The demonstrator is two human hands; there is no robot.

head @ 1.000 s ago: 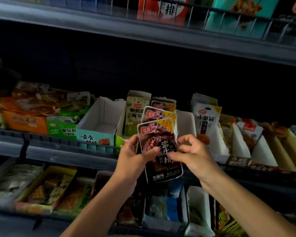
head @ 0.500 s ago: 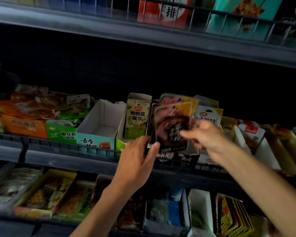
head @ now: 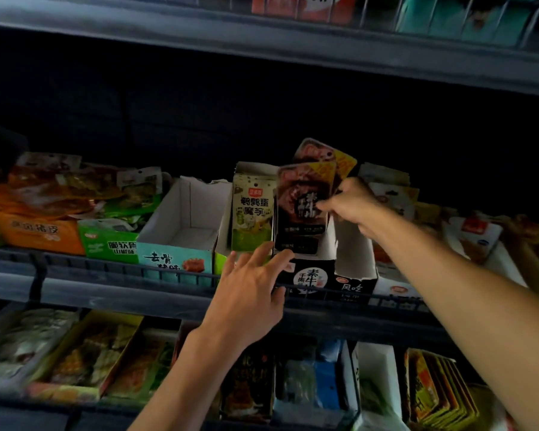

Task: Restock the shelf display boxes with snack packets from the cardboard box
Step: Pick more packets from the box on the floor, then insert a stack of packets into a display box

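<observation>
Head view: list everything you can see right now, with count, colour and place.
dark snack packets: at least two, black-red with yellow corners, standing in the black display box
black display box: one, middle shelf, centre
green-white packet: one, left of the dark packets
empty teal box: one, white inside, further left
orange and green boxes: two, far left, heaped with packets
lower shelf trays: several, mixed colours
right hand: pinching the dark snack packets
left hand: fingers spread, at the box front
</observation>
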